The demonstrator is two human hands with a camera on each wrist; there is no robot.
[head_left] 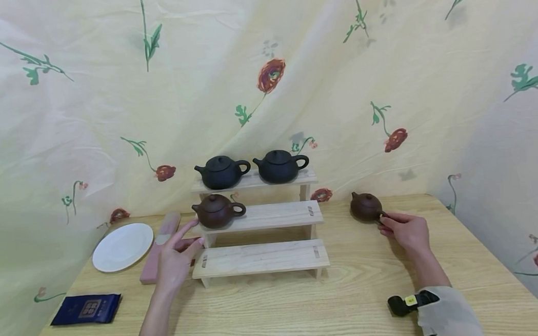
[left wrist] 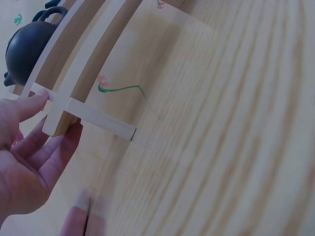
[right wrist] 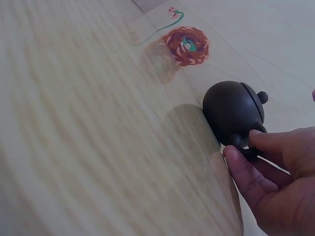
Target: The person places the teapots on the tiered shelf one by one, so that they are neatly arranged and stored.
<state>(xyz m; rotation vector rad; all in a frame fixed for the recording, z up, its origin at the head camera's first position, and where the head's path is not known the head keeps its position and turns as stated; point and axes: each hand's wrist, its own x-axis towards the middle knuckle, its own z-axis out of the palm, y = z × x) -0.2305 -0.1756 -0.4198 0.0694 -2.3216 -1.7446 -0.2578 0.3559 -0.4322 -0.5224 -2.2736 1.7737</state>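
Observation:
At the right, my right hand (head_left: 407, 230) pinches the handle of a small dark brown teapot (head_left: 366, 206) between thumb and fingers. In the right wrist view this teapot (right wrist: 231, 110) stands low by the tabletop. My left hand (head_left: 175, 258) is at the left end of a three-tier wooden stand (head_left: 265, 258). Thumb and fingers lie on either side of a board's end in the left wrist view, holding it. Another brown teapot (head_left: 214, 211) sits on the middle tier, just above the left fingers. Two black teapots, one left (head_left: 222, 172) and one right (head_left: 280, 166), occupy the top tier.
Left of the stand lie a white plate (head_left: 123, 247), a pink object (head_left: 156, 254) partly behind the left hand, and a dark blue packet (head_left: 87, 309). A flowered cloth (head_left: 336, 56) hangs behind the wooden table (head_left: 269, 317).

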